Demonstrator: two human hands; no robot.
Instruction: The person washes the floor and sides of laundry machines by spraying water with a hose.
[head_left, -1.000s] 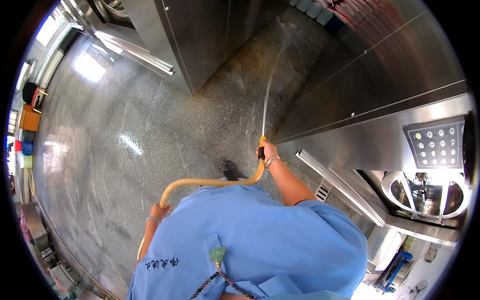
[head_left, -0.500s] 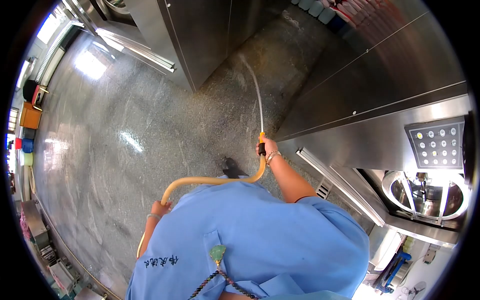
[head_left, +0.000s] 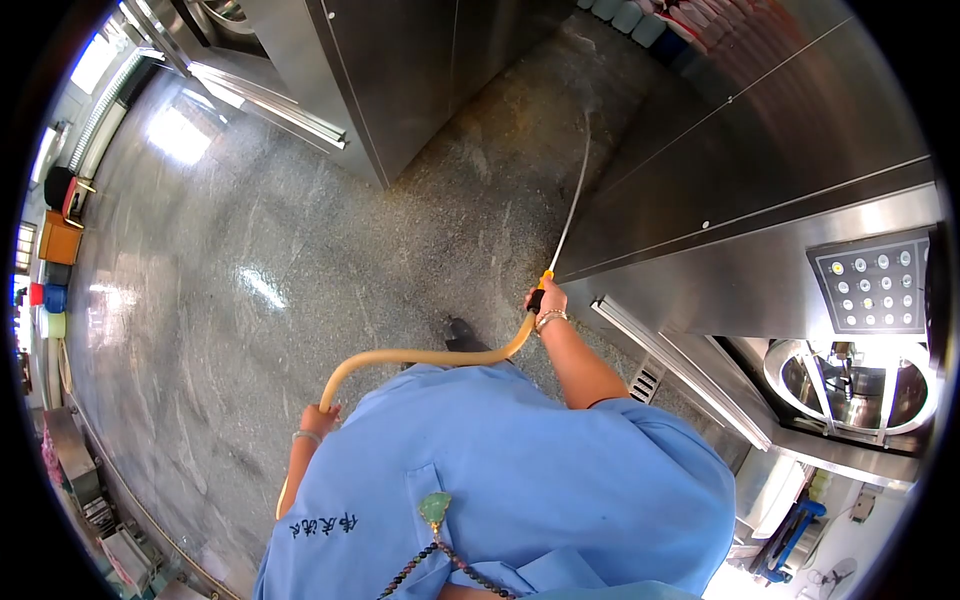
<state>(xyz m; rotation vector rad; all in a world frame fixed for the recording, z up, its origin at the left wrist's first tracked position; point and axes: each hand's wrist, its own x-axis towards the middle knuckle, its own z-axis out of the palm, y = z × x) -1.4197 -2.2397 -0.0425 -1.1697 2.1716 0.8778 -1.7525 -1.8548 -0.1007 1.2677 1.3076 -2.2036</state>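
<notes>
My right hand point(head_left: 547, 297) is closed around the black-collared yellow nozzle point(head_left: 545, 279) of a hose. A thin stream of water point(head_left: 575, 205) leaves the nozzle and reaches the floor between the two steel machines. The tan hose point(head_left: 420, 355) curves across in front of my blue shirt to my left hand point(head_left: 319, 420), whose fingers are wrapped round it. Behind that hand the hose runs down past my forearm, mostly hidden.
At the right a steel machine point(head_left: 700, 265) carries a button panel point(head_left: 872, 284) above a round door opening. Another steel machine point(head_left: 400, 80) stands ahead. The grey floor point(head_left: 230, 330) looks wet. A floor drain point(head_left: 645, 381) lies near my right arm.
The nozzle in my right hand has swung to the right. The water stream now slants right and lands closer to the right machine. My left hand has barely moved.
</notes>
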